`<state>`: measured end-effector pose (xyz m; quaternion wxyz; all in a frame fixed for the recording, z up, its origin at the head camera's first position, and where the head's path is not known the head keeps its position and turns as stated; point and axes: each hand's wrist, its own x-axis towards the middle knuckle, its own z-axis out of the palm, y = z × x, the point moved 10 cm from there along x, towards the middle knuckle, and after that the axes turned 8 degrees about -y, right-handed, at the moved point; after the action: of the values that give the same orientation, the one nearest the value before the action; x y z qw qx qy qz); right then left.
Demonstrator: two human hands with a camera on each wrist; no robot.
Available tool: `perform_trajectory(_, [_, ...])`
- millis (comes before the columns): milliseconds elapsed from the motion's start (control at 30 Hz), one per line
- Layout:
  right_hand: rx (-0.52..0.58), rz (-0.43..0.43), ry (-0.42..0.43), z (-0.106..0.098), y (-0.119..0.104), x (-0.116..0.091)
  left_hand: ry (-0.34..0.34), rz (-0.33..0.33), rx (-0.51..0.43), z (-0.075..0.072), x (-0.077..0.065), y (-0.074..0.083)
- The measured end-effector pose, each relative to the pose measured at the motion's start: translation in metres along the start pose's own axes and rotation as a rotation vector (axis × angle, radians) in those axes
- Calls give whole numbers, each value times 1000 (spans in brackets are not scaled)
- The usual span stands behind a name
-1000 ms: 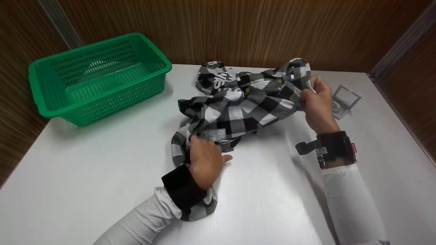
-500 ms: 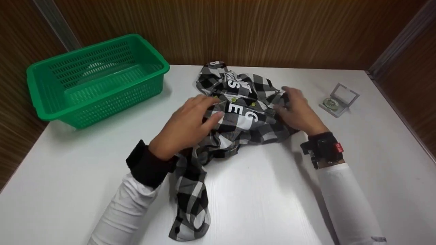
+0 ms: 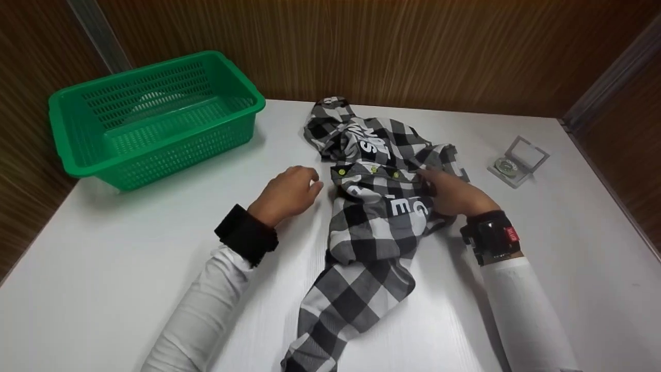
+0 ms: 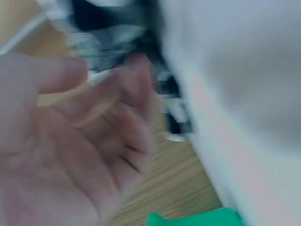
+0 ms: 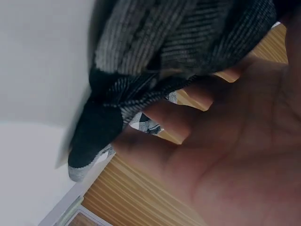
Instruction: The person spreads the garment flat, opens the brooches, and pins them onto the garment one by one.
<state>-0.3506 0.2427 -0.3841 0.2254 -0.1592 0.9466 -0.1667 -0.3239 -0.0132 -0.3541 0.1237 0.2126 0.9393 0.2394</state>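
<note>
A black, grey and white checked shirt (image 3: 372,227) lies rumpled on the white table, with white lettering and yellow buttons along its placket. One sleeve (image 3: 351,299) stretches toward the near edge. My left hand (image 3: 289,194) is just left of the shirt, apart from it, its fingers loosely bent and holding nothing. In the left wrist view that hand's palm (image 4: 61,165) shows bare. My right hand (image 3: 452,194) touches the shirt's right part. In the right wrist view its fingers (image 5: 155,150) reach out fairly straight against the checked cloth (image 5: 188,37), which hides some fingertips.
A green plastic basket (image 3: 181,150) stands at the back left, with perforated sides. To the right of the shirt is a small open clear case (image 3: 516,164) holding a round green-and-white item. A wood-grain panel (image 3: 361,51) rises behind the white table (image 3: 129,258).
The right hand lets go of the raised cloth and the shirt drops flat, lettering up. Its lower body and sleeve swing right and spread nearer. The left hand draws away from the shirt.
</note>
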Motion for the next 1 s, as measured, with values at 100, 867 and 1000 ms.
perform_trajectory(100, [-29, -14, 21, 2, -1, -1, -75, -71, 81, 23, 8, -5])
perform_trajectory(867, [-19, 2, 8, 0, 5, 1, 94, -39, -239, -33, -8, -9])
perform_trajectory(1000, [-2, 49, -27, -8, 21, -7, 159, -100, -122, -80, -45, -14])
